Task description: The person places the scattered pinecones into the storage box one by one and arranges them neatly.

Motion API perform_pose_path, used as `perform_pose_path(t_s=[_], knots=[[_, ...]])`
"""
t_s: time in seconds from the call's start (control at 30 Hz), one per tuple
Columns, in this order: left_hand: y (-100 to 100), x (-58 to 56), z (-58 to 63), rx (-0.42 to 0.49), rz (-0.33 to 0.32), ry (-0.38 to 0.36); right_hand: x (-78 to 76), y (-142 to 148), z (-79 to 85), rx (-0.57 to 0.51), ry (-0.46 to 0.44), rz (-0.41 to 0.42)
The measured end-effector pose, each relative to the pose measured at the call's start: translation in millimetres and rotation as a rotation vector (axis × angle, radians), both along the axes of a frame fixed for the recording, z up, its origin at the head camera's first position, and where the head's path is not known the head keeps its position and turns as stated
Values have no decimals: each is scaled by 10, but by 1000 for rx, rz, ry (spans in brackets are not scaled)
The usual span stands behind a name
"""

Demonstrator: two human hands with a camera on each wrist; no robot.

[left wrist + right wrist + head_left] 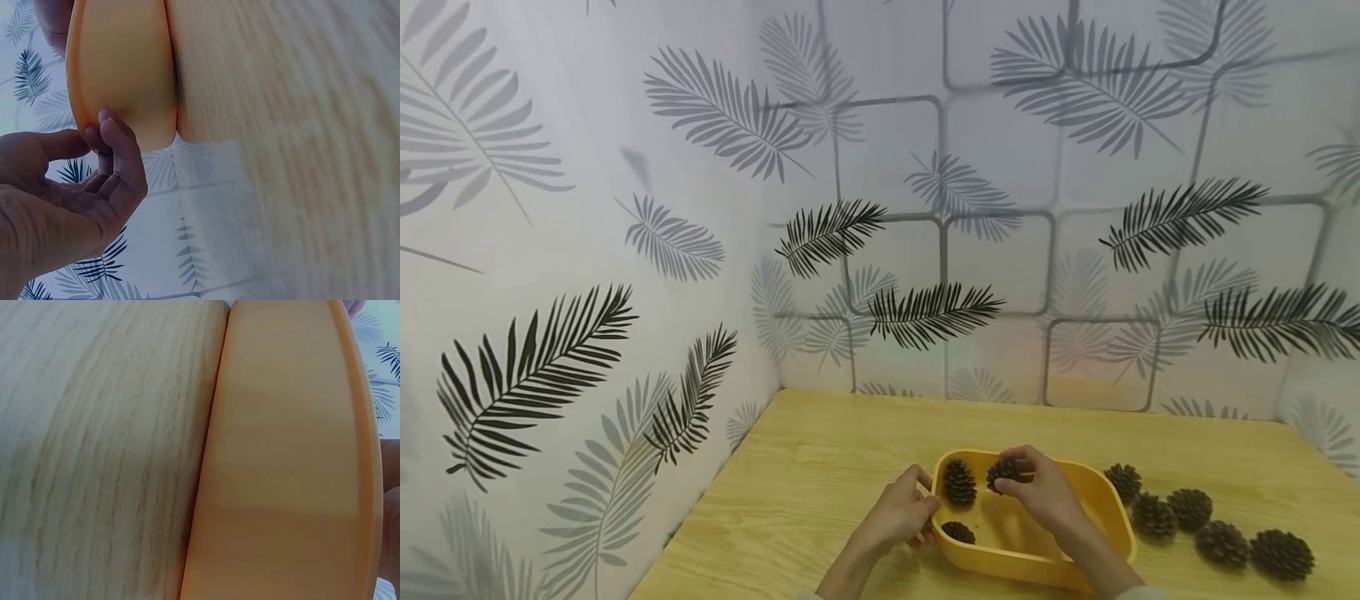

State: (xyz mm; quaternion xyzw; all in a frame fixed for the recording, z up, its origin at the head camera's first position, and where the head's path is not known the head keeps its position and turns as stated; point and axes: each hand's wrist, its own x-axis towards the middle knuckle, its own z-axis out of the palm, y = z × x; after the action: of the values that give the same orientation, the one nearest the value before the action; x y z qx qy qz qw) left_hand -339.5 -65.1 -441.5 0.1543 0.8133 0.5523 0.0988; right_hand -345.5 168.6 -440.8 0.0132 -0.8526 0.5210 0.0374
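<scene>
An orange-yellow plastic bin (1011, 567) stands on the wooden table. My left hand (897, 510) pinches its left rim between thumb and fingers; the left wrist view shows those fingers (119, 140) against the outer wall. Inside the bin, my right hand (1047, 496) holds a brown pine cone (1002, 473) by thumb and fingers near the back wall. One pine cone (959, 483) lies in the back left corner and another pine cone (958, 532) in the front left. In the right wrist view, the bin's side (281, 456) hides most of the right hand.
Several loose pine cones lie on the table right of the bin, from a pine cone (1123, 482) close to its rim to a pine cone (1282, 555) farthest right. Leaf-patterned walls (895, 250) border the wood-grain table (790, 492) behind and at left.
</scene>
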Motion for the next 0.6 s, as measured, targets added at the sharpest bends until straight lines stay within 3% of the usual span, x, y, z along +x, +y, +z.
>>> perform_pose_path(t_s=[0.6], knots=[[1, -2, -5, -8, 2, -5, -89, -46, -59, 64, 28, -7]])
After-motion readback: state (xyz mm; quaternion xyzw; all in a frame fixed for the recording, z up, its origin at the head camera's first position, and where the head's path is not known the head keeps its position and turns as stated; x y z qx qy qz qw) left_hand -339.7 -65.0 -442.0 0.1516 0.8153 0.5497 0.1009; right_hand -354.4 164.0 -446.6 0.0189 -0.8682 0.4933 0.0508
